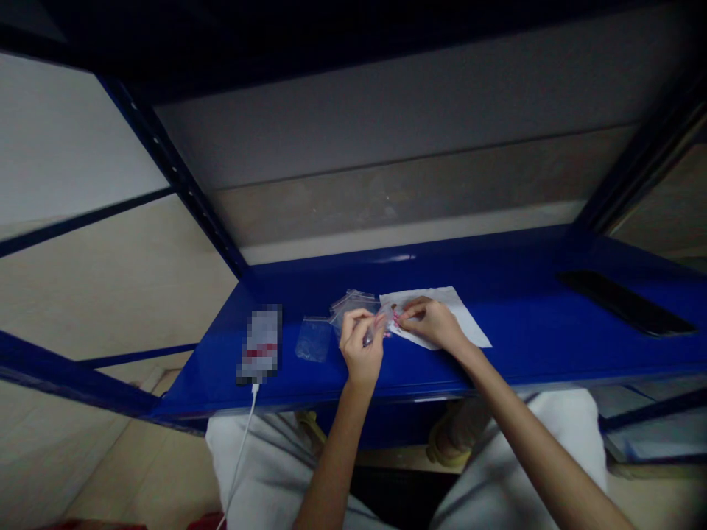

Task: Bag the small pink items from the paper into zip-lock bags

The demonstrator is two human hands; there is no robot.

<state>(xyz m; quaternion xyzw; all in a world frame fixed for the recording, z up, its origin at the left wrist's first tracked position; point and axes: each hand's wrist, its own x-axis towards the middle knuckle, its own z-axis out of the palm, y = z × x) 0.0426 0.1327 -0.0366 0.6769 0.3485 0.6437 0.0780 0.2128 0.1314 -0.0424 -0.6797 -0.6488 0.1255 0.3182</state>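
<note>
My left hand (360, 346) is closed on a small clear zip bag (381, 318), tilted over the blue shelf. Close against the bag's right side, the fingers of my right hand (434, 321) are pinched together at some small pink pieces (396, 318). Whether those pieces are inside the bag or in front of it, I cannot tell. Under my right hand lies a white sheet of paper (467, 324). Several more clear zip bags (353, 300) lie in a loose pile behind my left hand, and a single flat one (313, 340) rests to its left.
At the left of the blue shelf (530, 294) lies a blurred-out device (262, 342) with a white cable (243, 445) running over the front edge. A black phone-like slab (627, 302) lies at the right. Blue metal posts (177, 173) frame the shelf.
</note>
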